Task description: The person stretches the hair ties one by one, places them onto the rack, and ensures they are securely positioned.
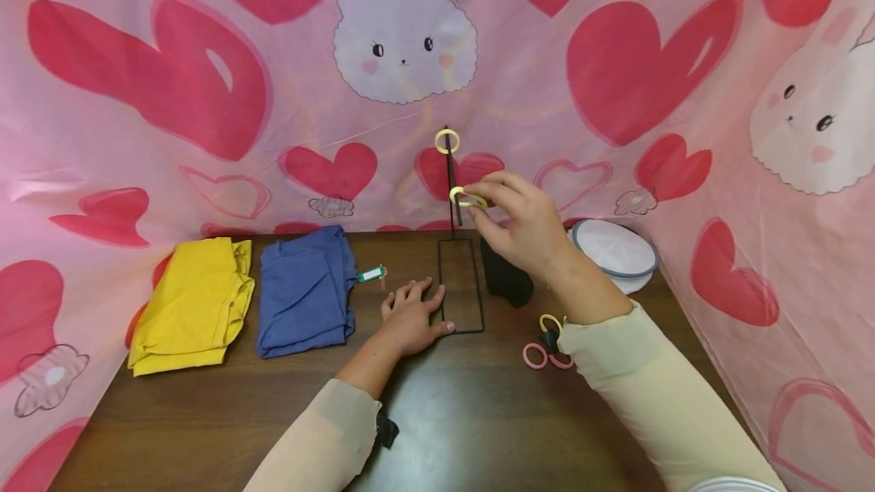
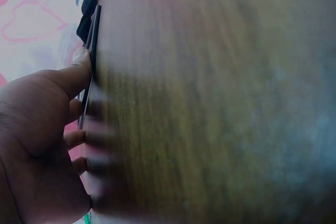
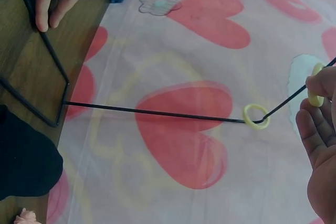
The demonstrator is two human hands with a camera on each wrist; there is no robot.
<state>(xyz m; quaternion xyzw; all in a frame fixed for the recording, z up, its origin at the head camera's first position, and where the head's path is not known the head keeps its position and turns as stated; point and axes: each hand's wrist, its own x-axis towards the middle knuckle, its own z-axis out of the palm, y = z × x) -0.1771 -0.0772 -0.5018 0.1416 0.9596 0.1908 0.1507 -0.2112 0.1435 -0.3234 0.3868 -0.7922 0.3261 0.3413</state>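
A black wire stand [image 1: 482, 302] has a flat rectangular base on the table and a tall upright with an arm bent off its top. One pale yellow ring [image 1: 447, 141] hangs at the bend. My right hand [image 1: 529, 222] pinches a second yellow ring [image 3: 316, 85] between thumb and fingers at the arm's outer part; the wire appears to pass through it. My left hand [image 1: 410, 317] lies low on the table, with its fingers spread and its thumb touching the base wire. In the left wrist view, the left hand [image 2: 37, 140] appears along the wire's side.
Folded yellow cloth [image 1: 194, 306] and blue cloth [image 1: 307, 287] lie left, beside a green tag [image 1: 372, 274]. Right of the stand are a black item [image 1: 509, 275], a white mesh item with a blue-grey rim [image 1: 614, 247], and pink rings [image 1: 535, 356]. A patterned sheet hangs behind.
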